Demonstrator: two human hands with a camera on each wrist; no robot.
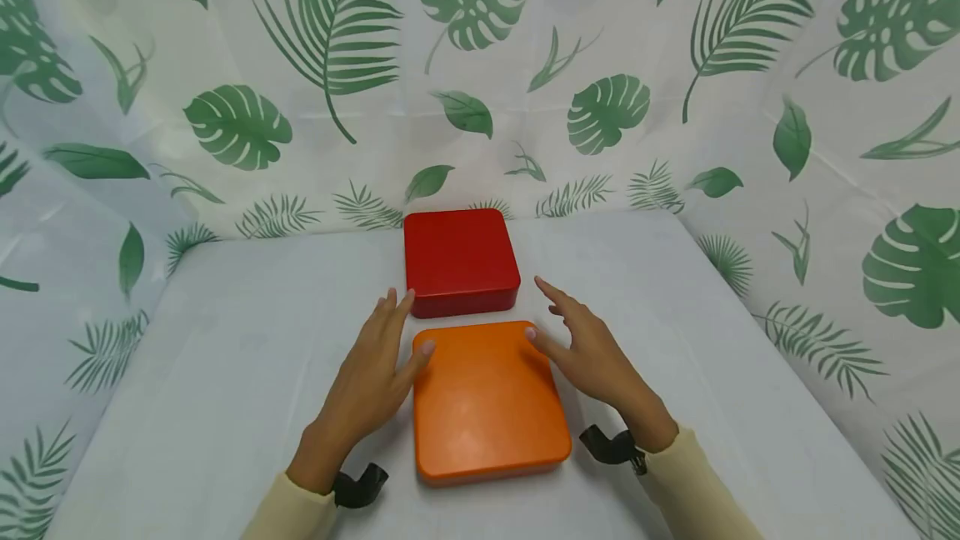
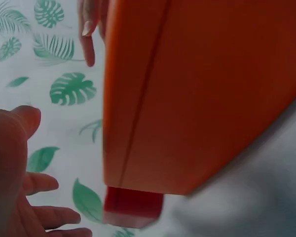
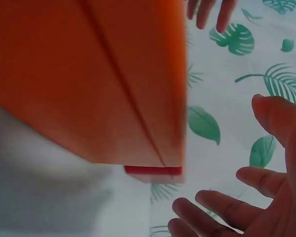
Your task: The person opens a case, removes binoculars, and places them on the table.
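An orange square box (image 1: 487, 407) with rounded corners lies on the white table, its lid seam showing along the side in both wrist views. Just behind it stands a red box (image 1: 461, 257) of similar shape. My left hand (image 1: 371, 377) hovers at the orange box's left side, fingers extended forward and thumb over its edge. On the opposite side my right hand (image 1: 596, 352) is held likewise, thumb above the far right corner. Each palm faces the box, and neither hand grips anything. In the right wrist view the right hand's fingers (image 3: 232, 207) are spread and loosely bent.
The white table (image 1: 262, 340) reaches back to a white cloth backdrop (image 1: 510, 165) printed with green leaves, which also rises on both sides. Black wrist cameras (image 1: 362, 486) are strapped under the wrists, beside the orange box's near end.
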